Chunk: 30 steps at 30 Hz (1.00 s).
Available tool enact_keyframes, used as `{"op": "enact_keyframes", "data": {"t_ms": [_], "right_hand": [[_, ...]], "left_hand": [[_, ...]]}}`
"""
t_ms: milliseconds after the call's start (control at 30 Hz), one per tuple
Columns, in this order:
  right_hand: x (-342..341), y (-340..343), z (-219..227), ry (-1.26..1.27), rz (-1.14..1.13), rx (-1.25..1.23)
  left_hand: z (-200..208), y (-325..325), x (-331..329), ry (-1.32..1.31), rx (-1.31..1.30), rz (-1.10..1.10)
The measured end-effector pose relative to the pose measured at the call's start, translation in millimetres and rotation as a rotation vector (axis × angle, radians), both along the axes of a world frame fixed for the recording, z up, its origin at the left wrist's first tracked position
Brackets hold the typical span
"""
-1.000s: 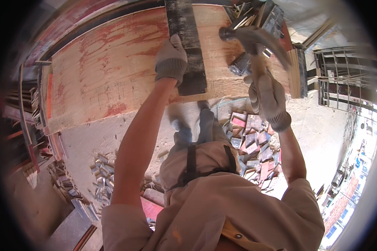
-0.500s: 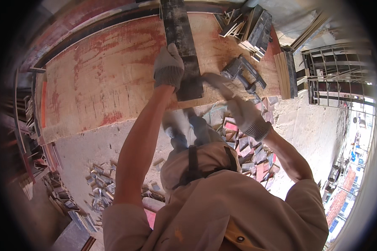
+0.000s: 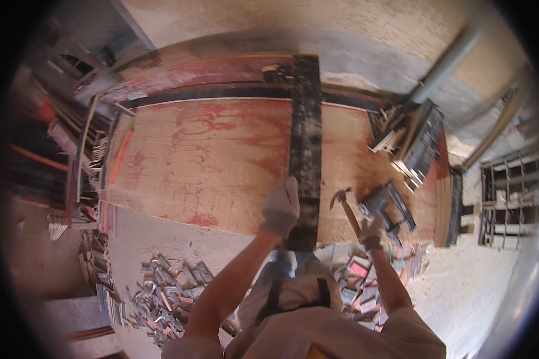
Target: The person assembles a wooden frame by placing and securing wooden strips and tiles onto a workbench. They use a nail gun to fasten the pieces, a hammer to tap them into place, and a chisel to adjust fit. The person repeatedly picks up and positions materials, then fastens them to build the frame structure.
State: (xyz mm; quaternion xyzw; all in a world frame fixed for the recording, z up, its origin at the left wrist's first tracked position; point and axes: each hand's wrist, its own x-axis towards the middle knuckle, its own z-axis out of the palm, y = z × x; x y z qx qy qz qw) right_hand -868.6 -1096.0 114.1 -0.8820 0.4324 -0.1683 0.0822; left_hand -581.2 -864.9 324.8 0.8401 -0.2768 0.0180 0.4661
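A long dark board point(image 3: 306, 143) lies across the plywood-topped bench point(image 3: 221, 161), its near end close to my body. Gloved in pale knit, my left hand point(image 3: 281, 206) is closed at the board's left edge near that end. My right hand point(image 3: 373, 231), also gloved, grips a claw hammer point(image 3: 350, 214) by its wooden handle. The hammer's head is raised to the upper left of that hand, right of the board. Just beside the hammer, a dark nail gun point(image 3: 389, 206) rests on the bench, partly behind my right hand.
Dark-faced board strips point(image 3: 422, 140) are piled at the bench's far right. A stack of plywood strips point(image 3: 446, 209) stands at its right edge. Wood offcuts litter the floor at left point(image 3: 167, 293) and right point(image 3: 359, 278). A metal grille point(image 3: 512, 203) stands at far right.
The view has tilted up, showing the far wall and the board's far end. The hammer has swung away from the board to the right, and my right hand is now by the nail gun.
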Motion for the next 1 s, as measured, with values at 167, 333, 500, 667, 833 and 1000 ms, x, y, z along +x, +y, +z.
{"op": "enact_keyframes", "data": {"t_ms": [167, 333, 500, 667, 833, 1000], "right_hand": [[21, -108, -43, 0.300, -0.195, 0.106], [50, -149, -77, 0.414, -0.161, 0.124], [45, -123, -51, 0.415, -0.148, 0.005], [36, -1, -13, 0.336, -0.070, -0.099], [48, 196, 19, 0.425, -0.101, 0.061], [95, 382, 44, 0.532, -0.185, 0.398]], "left_hand": [[9, -1, -6, 0.196, 0.204, 0.022], [3, 0, -7, 0.394, 0.075, -0.022], [-1, 12, 1, 0.450, -0.169, -0.020], [-62, 141, 16, 0.485, -0.165, -0.067], [-139, 410, 56, 0.602, -0.090, 0.267], [-156, 648, 129, 0.753, 0.066, 0.611]]}}
